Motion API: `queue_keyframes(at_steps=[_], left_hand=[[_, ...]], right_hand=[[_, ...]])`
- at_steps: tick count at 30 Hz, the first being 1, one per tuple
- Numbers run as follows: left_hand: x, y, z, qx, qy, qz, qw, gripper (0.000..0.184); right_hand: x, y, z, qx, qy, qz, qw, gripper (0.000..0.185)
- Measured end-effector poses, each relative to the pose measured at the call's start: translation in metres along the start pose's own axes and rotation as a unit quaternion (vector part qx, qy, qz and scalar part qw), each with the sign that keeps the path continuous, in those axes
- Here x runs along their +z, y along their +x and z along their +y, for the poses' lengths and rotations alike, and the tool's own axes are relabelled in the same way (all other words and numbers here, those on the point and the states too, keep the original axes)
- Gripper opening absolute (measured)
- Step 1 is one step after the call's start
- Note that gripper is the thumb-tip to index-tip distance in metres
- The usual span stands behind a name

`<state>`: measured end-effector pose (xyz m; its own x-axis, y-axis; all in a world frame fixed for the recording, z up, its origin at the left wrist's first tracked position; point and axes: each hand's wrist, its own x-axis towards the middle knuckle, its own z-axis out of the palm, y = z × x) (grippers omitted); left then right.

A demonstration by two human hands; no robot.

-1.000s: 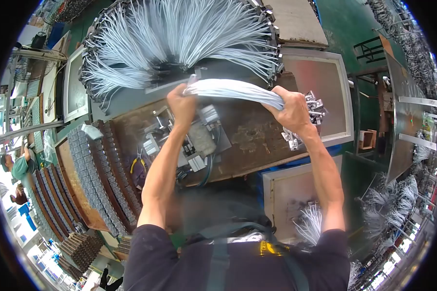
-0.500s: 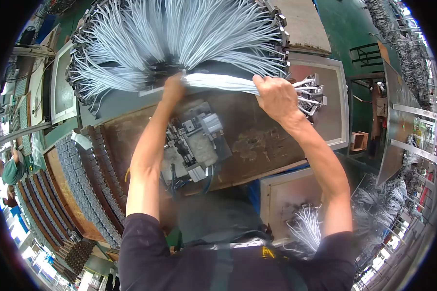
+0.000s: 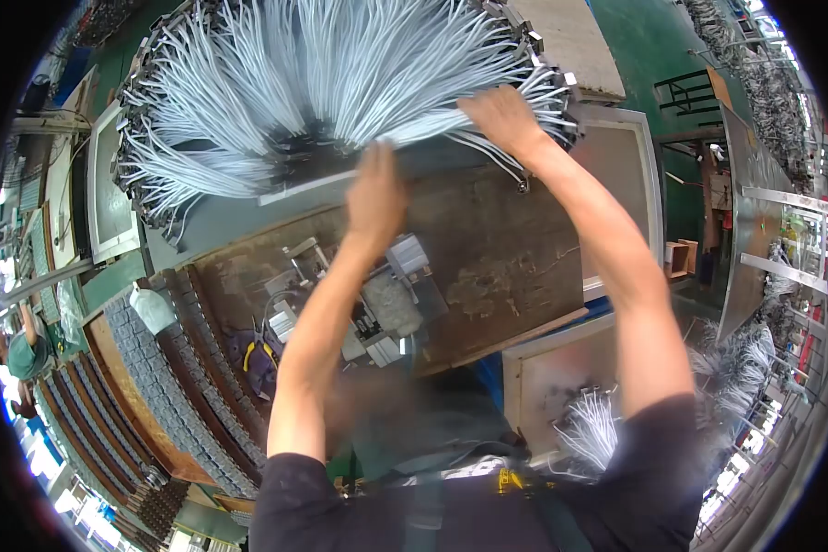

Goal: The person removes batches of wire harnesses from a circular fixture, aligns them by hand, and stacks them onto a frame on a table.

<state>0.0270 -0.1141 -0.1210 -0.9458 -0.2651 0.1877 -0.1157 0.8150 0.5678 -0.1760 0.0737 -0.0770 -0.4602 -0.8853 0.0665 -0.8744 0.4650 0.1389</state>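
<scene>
A large fan of thin white cables (image 3: 377, 64) with metal connectors round its outer rim spreads across the far side of the bench. My right hand (image 3: 504, 118) is closed round a bundle of white cables (image 3: 428, 126) at the fan's right edge, and some loose cable ends hang below it. My left hand (image 3: 377, 193) is at the inner end of that bundle, its fingers smeared by motion, so whether they grip is unclear. Below my left hand, a small metal fixture (image 3: 386, 308) sits on the brown bench.
The worn brown bench top (image 3: 515, 239) runs under my forearms. Long strips of grey parts (image 3: 170, 368) lie at the left, with a white plastic bag (image 3: 152, 308) on them. More white cables (image 3: 591, 428) lie in a framed tray (image 3: 515, 377) at lower right. Another person (image 3: 28, 350) is far left.
The cable bundle and my right hand have moved up and left, onto the fan's right side. My left hand has moved right and slightly down.
</scene>
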Motion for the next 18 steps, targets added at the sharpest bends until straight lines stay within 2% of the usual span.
queue_keyframes(at_steps=[1,2,3,6,9,11,13,14,15,16,17,18], left_hand=[[0.015,-0.005,0.002,-0.011,0.020,-0.057,0.998,0.074],[0.027,-0.005,0.008,-0.045,-0.004,-0.069,0.997,0.077],[0.031,-0.005,0.014,-0.083,-0.029,-0.081,0.993,0.080],[0.035,0.004,0.026,-0.106,-0.020,-0.065,0.992,0.080],[0.024,0.007,0.030,-0.111,0.017,-0.116,0.987,0.076],[0.026,0.007,0.019,-0.092,0.059,-0.166,0.980,0.073],[0.047,0.004,-0.012,-0.035,0.095,-0.144,0.984,0.080],[0.043,0.005,-0.015,-0.007,0.096,-0.137,0.986,0.082],[0.043,0.008,-0.015,-0.034,0.094,-0.185,0.978,0.072],[0.066,0.012,-0.047,0.005,0.159,-0.154,0.975,0.072],[0.064,0.019,-0.041,-0.019,0.130,-0.179,0.975,0.069],[0.058,0.015,-0.005,0.004,0.094,-0.166,0.982,0.065]], right_hand=[[0.029,0.000,0.009,-0.018,0.010,0.033,0.999,0.020],[0.057,-0.002,0.008,0.013,-0.008,0.030,0.999,0.028],[0.059,0.003,0.006,0.014,-0.007,0.033,0.999,0.028],[0.055,0.001,0.003,0.039,-0.007,-0.014,0.999,0.032],[0.034,-0.005,-0.015,0.060,-0.067,0.019,0.996,0.032],[0.017,-0.033,-0.031,0.040,-0.084,0.195,0.976,0.034],[-0.052,-0.069,-0.067,0.121,0.043,0.126,0.984,0.034],[-0.067,-0.102,-0.086,0.149,0.111,0.128,0.974,0.033],[-0.080,-0.139,-0.104,0.181,0.176,0.135,0.958,0.031],[-0.085,-0.180,-0.127,0.217,0.218,0.122,0.944,0.030],[-0.080,-0.225,-0.155,0.253,0.262,0.114,0.924,0.029],[-0.061,-0.277,-0.187,0.287,0.291,0.099,0.907,0.029]])
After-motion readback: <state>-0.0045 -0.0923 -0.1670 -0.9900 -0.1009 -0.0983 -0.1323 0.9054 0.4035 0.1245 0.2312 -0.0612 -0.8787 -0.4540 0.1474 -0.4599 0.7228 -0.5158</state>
